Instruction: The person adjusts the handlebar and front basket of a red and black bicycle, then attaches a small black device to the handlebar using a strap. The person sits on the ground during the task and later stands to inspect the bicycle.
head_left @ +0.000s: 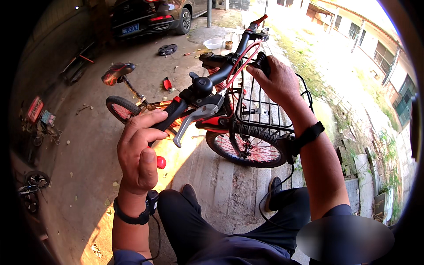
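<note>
A small bicycle with red-spoked wheels (247,152) stands in front of me, its handlebar (221,75) turned at an angle. My left hand (140,150) is at the near black handlebar grip (173,111); its fingers are stretched against the grip and the thumb stands apart. Beside that grip are a grey brake lever (199,115) and a black bell (202,86). My right hand (279,81) is closed round a black ribbed piece (262,63) above the black wire basket (260,110). Its fingertips are partly hidden. A small red round piece (161,162) shows next to my left thumb.
Behind the bicycle lie a black bag-like thing (167,50), a red piece (167,84) and a white basin (213,43). A dark car (150,17) is parked at the back, near a metal post (209,13). Stone slabs (364,176) line the right side.
</note>
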Motion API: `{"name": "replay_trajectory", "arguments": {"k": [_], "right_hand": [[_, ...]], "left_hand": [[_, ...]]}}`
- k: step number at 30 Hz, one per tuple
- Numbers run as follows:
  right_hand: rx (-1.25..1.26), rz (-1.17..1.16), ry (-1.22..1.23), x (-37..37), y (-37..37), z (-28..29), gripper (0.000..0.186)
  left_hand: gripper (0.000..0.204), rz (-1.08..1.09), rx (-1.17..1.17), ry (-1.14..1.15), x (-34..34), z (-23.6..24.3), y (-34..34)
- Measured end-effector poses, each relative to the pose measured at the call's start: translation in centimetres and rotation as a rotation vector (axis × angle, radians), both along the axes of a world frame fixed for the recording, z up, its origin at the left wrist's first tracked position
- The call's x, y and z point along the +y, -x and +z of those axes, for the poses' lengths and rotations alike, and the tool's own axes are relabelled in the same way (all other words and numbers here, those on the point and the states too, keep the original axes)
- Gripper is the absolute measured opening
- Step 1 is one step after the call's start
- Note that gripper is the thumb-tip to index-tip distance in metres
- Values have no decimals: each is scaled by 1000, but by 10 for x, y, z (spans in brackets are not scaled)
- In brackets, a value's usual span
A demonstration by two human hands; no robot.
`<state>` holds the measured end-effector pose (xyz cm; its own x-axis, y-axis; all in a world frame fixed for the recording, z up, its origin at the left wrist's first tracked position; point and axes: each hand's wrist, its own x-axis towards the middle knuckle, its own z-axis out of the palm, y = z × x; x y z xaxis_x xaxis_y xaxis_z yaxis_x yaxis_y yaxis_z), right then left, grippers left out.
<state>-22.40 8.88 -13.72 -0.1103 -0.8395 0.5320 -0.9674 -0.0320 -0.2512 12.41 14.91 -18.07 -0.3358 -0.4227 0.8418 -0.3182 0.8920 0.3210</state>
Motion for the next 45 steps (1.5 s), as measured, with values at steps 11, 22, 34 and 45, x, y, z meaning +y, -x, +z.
{"name": "replay_trajectory", "arguments": {"k": [11,22,34,45], "right_hand": [[-293,108,-61,-3,1,1,69],[-37,82,44,7,5,7,59],[181,217,261,-12,21,0,52],[320,230,337,-15,30,0,53]], "left_hand": [[53,19,22,24,1,-3,3],[50,29,23,28,2,-5,3],[50,63,28,12,4,-6,3],[46,64,39,14,4,-6,3]]}}
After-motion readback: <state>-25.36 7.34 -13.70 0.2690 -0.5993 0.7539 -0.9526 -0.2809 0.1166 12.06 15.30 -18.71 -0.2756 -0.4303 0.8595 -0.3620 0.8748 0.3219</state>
